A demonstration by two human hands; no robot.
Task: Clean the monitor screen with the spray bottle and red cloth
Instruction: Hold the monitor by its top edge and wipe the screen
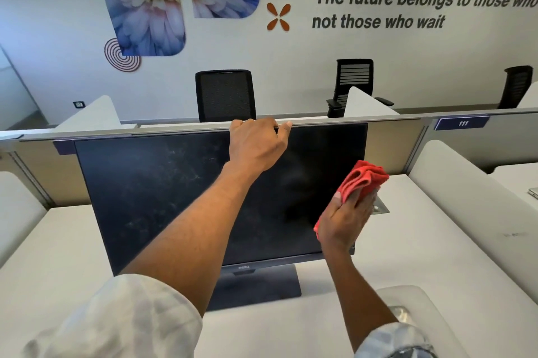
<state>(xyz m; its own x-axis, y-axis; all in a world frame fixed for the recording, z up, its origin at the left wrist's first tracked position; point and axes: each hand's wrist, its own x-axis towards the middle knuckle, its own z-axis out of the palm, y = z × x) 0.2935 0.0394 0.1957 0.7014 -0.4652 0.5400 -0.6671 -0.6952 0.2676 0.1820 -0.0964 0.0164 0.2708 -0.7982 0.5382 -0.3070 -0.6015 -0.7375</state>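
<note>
A dark monitor (163,197) stands on a white desk, its screen off and smeared with dusty streaks on the left half. My left hand (256,142) grips the monitor's top edge near the middle, fingers curled over it. My right hand (345,221) presses a bunched red cloth (362,178) flat against the right side of the screen. No spray bottle is in view.
The monitor's grey stand (262,285) rests on the white desk (407,255). A low partition (393,119) runs behind the screen, with black office chairs (225,95) beyond it. A metal cable port (380,207) sits on the desk to the right of the monitor.
</note>
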